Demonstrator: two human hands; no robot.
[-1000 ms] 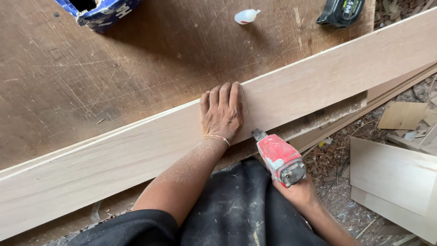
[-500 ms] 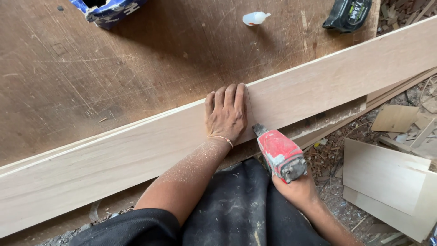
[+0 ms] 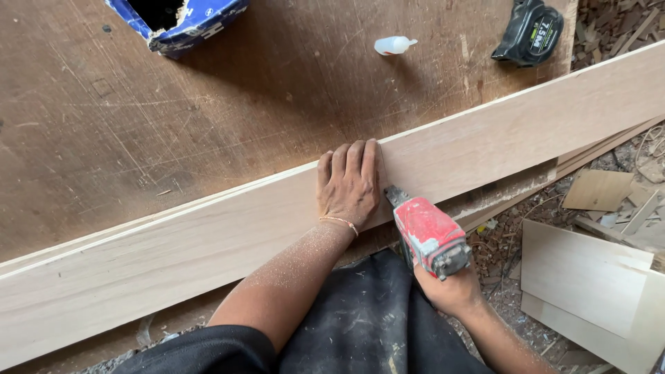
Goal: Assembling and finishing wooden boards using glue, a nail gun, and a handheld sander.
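The left hand (image 3: 350, 183) is lying flat, fingers together and extended, pressing down on the long pale wooden board (image 3: 208, 242) that is running diagonally across the worn brown plywood surface (image 3: 104, 125); the right hand (image 3: 449, 291) is gripping a red power nailer (image 3: 426, 232) from below, its dark nose touching the board's near edge just beside the left hand. The board is sitting on top of a second thin strip, whose edge is showing along the far side. To do this well, the flat hand should probably be keeping the board's edges flush with the layer beneath, while the nailer's nose is staying square to the edge and clear of the fingers; the thumb side looks close to the nose, so a slip could be risky. At the far edge of the surface a torn blue and white cardboard box (image 3: 176, 21) is standing open; its inside is dark and its contents cannot be made out. A small white squeeze bottle (image 3: 393, 45) is lying on its side near a black tape measure (image 3: 530, 31); pale offcuts (image 3: 589, 284) are lying on the littered floor to the right.
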